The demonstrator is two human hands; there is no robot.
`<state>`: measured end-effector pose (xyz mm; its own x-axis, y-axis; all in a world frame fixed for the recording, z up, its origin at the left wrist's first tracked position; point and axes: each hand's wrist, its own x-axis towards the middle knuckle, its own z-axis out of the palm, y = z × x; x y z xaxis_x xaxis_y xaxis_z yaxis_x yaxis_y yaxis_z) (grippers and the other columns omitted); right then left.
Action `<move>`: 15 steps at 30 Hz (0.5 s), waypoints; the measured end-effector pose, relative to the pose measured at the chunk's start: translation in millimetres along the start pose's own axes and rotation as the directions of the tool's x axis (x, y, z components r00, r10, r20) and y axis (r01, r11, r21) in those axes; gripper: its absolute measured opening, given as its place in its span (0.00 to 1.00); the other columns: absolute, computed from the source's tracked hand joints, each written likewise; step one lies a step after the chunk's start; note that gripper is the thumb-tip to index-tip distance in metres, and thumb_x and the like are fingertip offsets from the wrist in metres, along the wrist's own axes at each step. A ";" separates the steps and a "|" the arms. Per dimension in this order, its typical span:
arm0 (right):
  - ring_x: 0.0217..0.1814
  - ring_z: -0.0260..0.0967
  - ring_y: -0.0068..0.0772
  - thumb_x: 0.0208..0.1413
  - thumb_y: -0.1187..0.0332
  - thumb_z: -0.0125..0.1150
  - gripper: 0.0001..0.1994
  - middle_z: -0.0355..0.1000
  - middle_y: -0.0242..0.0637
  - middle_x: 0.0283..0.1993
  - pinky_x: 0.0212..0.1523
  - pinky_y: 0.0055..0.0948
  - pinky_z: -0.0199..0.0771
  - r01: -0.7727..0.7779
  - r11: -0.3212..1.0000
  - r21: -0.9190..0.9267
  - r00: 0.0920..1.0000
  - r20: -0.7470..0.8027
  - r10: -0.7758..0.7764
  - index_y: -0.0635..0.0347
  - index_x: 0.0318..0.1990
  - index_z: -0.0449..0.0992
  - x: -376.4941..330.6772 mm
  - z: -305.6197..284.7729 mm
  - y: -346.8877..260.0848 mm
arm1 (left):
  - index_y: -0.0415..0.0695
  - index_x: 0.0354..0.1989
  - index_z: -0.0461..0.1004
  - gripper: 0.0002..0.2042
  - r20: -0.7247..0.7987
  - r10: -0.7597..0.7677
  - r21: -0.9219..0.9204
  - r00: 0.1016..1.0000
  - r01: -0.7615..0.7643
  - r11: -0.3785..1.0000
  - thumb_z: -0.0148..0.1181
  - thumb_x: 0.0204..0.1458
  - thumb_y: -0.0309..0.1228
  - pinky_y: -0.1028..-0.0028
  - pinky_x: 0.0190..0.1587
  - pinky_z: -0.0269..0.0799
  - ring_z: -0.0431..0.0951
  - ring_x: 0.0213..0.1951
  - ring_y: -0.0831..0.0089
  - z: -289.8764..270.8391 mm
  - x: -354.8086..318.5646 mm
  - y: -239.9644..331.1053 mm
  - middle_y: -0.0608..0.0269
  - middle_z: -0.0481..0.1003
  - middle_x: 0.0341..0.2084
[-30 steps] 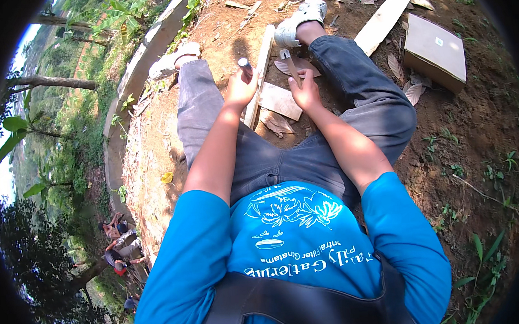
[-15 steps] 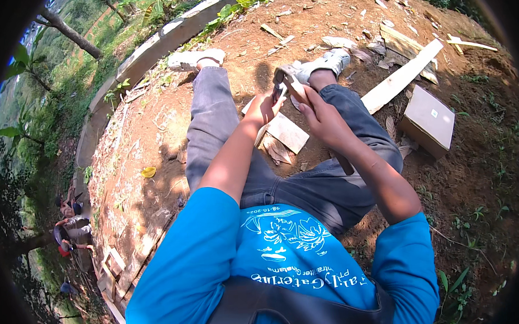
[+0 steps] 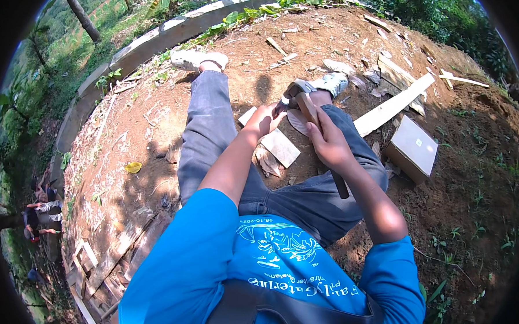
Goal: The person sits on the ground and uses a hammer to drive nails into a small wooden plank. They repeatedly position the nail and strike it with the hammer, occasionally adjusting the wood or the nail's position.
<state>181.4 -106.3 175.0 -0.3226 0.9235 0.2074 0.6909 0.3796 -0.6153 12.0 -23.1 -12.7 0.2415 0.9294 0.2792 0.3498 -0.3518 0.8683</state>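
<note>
My right hand [image 3: 332, 148] is closed around the wooden handle of a hammer [image 3: 307, 106], whose dark metal head is raised just beyond my left hand. My left hand [image 3: 263, 121] has its fingers drawn together close to the hammer head; what they pinch is too small and shaded to make out. On the ground between my legs lies a small square wooden board [image 3: 280, 148], right beside the left hand. A pale wood piece [image 3: 247, 115] shows at that hand's other side. Dry leaves [image 3: 267, 161] lie around and partly under the board.
A long pale plank [image 3: 393, 106] and a closed cardboard box [image 3: 414, 148] lie to the right. Wood scraps [image 3: 283, 61] are scattered ahead. A low concrete wall [image 3: 173, 31] curves along the far left. Other people [image 3: 43, 215] are at the left edge, near more planks [image 3: 121, 252].
The hammer head has shifted a little to the right, away from my left hand. The left hand keeps its place by the board. The whole view has tilted slightly.
</note>
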 end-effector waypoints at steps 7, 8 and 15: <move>0.23 0.56 0.11 0.72 0.64 0.43 0.21 0.58 0.25 0.25 0.21 0.13 0.56 0.028 0.928 0.370 0.957 -0.278 0.083 0.57 0.67 0.55 1.9 -19.1 -71.6 | 0.44 0.50 0.74 0.15 0.136 -0.217 -0.006 0.966 0.220 0.975 0.61 0.58 0.38 0.64 0.41 0.75 0.82 0.35 0.59 -19.3 -5.7 14.1 0.52 0.81 0.30; 0.23 0.56 0.11 0.72 0.63 0.44 0.20 0.59 0.26 0.25 0.21 0.13 0.56 -0.003 0.979 0.202 0.977 -0.210 0.046 0.57 0.67 0.56 -5.8 -4.2 -39.2 | 0.44 0.51 0.74 0.16 0.180 -0.155 0.003 0.971 0.157 0.988 0.61 0.58 0.38 0.64 0.41 0.75 0.82 0.36 0.58 -12.3 -2.3 13.9 0.51 0.81 0.31; 0.18 0.53 0.12 0.72 0.61 0.45 0.14 0.60 0.26 0.25 0.17 0.15 0.55 -0.044 0.895 0.443 0.989 -0.106 0.101 0.59 0.56 0.61 22.1 -41.4 -99.7 | 0.42 0.46 0.76 0.15 0.130 -0.192 -0.065 0.973 0.202 0.977 0.62 0.58 0.40 0.66 0.41 0.74 0.81 0.34 0.61 -28.4 -11.0 -12.4 0.50 0.80 0.31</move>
<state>132.2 -121.4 272.5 -0.1808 0.9577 0.2239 0.3460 0.2750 -0.8970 -20.7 -25.8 -14.9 0.2849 0.9572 0.0516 0.3316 -0.1489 0.9316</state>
